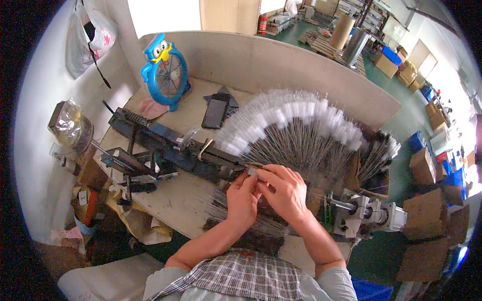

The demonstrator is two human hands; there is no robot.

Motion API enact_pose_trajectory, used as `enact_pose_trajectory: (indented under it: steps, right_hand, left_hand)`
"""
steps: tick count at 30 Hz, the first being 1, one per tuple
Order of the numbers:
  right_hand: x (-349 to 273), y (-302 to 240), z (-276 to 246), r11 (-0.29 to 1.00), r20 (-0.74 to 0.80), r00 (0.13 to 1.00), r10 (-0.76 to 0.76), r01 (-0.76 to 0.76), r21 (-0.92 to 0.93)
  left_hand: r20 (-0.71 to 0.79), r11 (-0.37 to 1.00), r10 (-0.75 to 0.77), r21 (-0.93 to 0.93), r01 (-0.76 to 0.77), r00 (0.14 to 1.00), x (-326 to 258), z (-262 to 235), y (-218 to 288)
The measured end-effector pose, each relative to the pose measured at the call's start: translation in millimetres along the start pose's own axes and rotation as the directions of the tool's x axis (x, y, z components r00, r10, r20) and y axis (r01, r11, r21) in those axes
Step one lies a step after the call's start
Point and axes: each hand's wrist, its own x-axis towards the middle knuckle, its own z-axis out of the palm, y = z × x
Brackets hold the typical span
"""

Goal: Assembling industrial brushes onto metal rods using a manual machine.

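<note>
Far left, against the pale curved wall: a crinkled clear plastic bag (69,128) bunched over a dark round object. Above it, a thin translucent carrier bag (90,35) hanging slack. On the rear of the worn beige worktop (173,198): a glossy blue plastic bird-shaped fan (164,70) with a round spoked cage, upright, beside a flat black phone (214,114). Across the worktop from upper left down to the right: a long dark metal machine rail (165,143), matte and angular, with a coil spring near its left end.

At centre: left hand (242,199), fingers curled inward, and right hand (285,193) close against it, thumbs and forefingers of both pressed together on a small pale brush tip (252,171) just above the rail. Grip of each a tight pinch on that tip. Behind the hands: a fan of thin wire brushes (296,125), stiff grey twisted-wire stems with fuzzy white bristle heads, long axes radiating up and away from the hands, heads outermost.

Right of the fan: a brown cardboard box (374,160) holding more brushes, stems slanting up to the right. Lower right: a silvery blocky motor (376,215) on a shaft.
</note>
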Motion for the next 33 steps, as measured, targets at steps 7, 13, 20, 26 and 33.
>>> enact_pose_trajectory:
  steps: [7,13,20,26,33]
  right_hand:
    - [-9,8,-24,0.988,0.059,0.998,0.013,-0.003,-0.152]
    - [-23,5,-19,0.990,0.070,0.997,-0.017,0.027,-0.139]
    - [-22,12,-29,0.996,0.036,0.998,0.060,-0.057,-0.071]
    - [-52,17,-39,0.978,0.041,0.991,0.128,-0.133,0.162]
    - [-128,30,-15,0.948,0.426,0.851,0.308,-0.312,-0.061]
  left_hand:
    - [0.096,1.000,0.000,0.020,-0.002,0.995,2,-10,3]
    - [0.083,0.992,-0.105,-0.061,0.111,0.991,-11,-6,16]
    - [0.076,0.982,-0.124,0.149,0.112,0.989,-13,-7,10]
    - [0.158,0.950,-0.162,0.290,0.111,0.974,-26,-47,23]
    - [-0.437,0.955,0.266,0.239,-0.174,0.859,-15,-188,119]
